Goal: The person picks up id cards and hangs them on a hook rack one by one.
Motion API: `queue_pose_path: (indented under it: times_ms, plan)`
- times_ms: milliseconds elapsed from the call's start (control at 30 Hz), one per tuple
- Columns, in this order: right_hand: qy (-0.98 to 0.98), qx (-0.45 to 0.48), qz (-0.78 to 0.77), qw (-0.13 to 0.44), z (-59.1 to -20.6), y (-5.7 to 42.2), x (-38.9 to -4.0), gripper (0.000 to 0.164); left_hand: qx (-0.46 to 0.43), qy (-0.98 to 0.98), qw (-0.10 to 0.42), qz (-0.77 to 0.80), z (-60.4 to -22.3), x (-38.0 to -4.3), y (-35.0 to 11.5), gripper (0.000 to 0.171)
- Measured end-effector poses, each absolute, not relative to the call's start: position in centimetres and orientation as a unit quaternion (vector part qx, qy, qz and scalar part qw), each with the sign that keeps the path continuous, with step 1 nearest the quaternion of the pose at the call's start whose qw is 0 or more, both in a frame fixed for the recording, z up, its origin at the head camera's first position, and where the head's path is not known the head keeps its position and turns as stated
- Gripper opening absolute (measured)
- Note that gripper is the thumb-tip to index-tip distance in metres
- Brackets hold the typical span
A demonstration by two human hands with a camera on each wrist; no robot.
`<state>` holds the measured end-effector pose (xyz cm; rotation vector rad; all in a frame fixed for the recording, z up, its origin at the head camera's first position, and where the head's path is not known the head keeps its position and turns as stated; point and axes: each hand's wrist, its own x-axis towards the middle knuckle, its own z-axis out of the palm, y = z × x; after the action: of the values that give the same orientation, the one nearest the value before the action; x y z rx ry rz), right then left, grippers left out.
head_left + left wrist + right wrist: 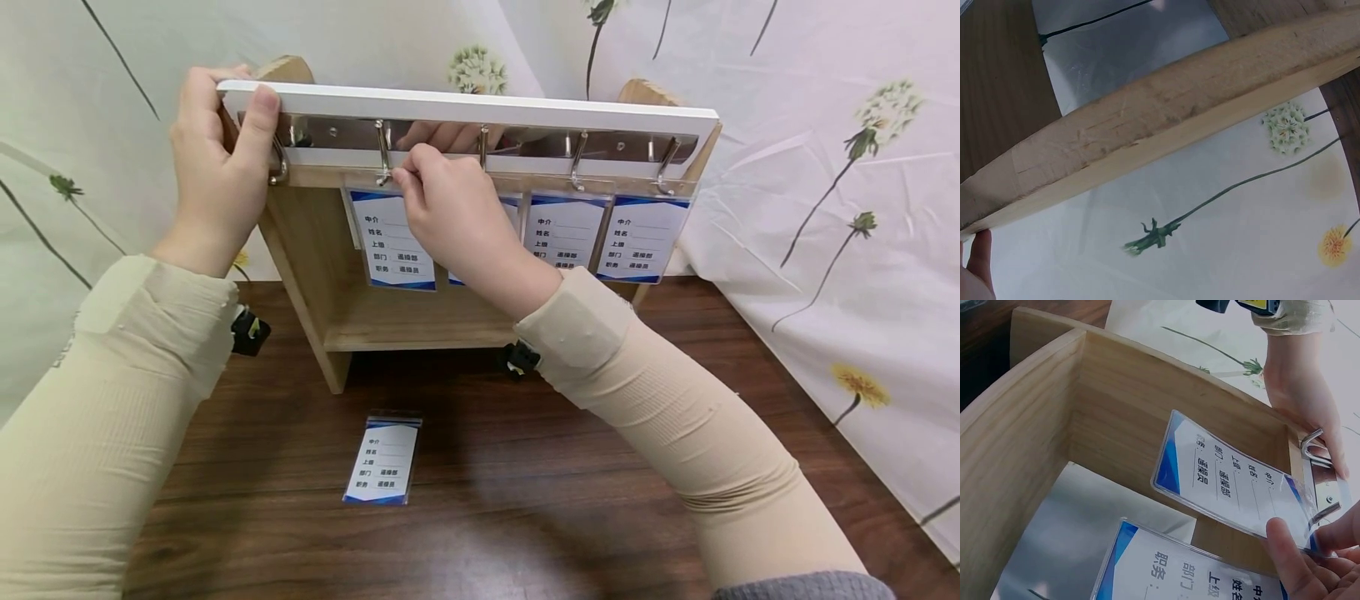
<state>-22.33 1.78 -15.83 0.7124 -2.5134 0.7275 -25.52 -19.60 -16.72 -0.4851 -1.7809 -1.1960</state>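
My left hand (217, 162) grips the left end of a white hook rack (465, 101), thumb over the front and fingers behind. With my right hand (457, 208) I pinch the top edge of a clear-sleeved name badge (393, 242) at the second hook (383, 154) from the left. The right wrist view shows this badge (1229, 475) with fingertips at its top corner, beside the hook's tip (1325, 514). Two badges (567, 225) hang from the hooks further right, and another is mostly hidden behind my right hand. The leftmost hook (279, 162) holds no badge.
The rack is on a wooden shelf unit (300, 275) with open compartments. Another name badge (382, 462) lies on the dark wood floor (525, 517) in front. Flower-printed white sheeting (825, 125) stands behind and to the right.
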Motion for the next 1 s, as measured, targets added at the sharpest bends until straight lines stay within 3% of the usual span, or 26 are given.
queue_pose_path:
  times_ms: [467,733,1000]
  plan:
    - [-0.889,0.268,0.294,0.227,-16.6,2.0,-21.7,0.025,-0.187,-0.729,0.447,-0.484,-16.6,-25.4,-19.8,0.013]
    - [-0.876,0.257,0.342,0.221,-17.6,3.1,-21.0,0.035,-0.181,-0.725,0.431,-0.505,-16.5,-25.6,-19.6,0.015]
    - [-0.841,0.282,0.386,0.255,-18.5,4.1,-20.2,0.034,-0.187,-0.725,0.423,-0.511,-16.5,-25.3,-19.8,0.014]
